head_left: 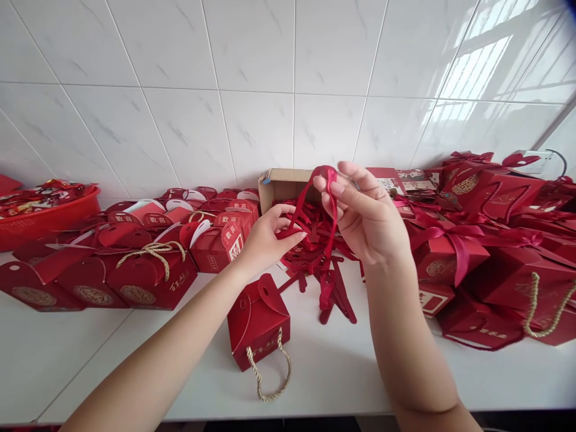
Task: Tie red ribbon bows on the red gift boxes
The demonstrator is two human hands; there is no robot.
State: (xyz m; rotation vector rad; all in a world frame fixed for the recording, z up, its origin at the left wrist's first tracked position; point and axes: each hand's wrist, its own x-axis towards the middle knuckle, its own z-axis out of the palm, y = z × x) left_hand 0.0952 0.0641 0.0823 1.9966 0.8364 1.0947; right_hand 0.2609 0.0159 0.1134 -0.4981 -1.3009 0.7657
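Note:
A red ribbon (332,231) hangs in a loop between my two hands. My right hand (366,207) is raised and pinches it between thumb and fingers near the top of the loop. Lower and to the left, my left hand (274,235) has thumb and fingers closed on the ribbon's other stretch. Below my left forearm stands a small red gift box (261,321) with its lid flaps folded in. Its twisted gold cord handle (272,390) droops onto the table. Behind the hands lies a heap of red ribbons and strips (306,255).
An opened cardboard box (288,175) stands against the tiled wall. Rows of red gift boxes (153,282) fill the left side, beside a red basket (49,219) of wrapped sweets. Red boxes with tied bows (454,252) are stacked on the right. Everything rests on a white table (180,372).

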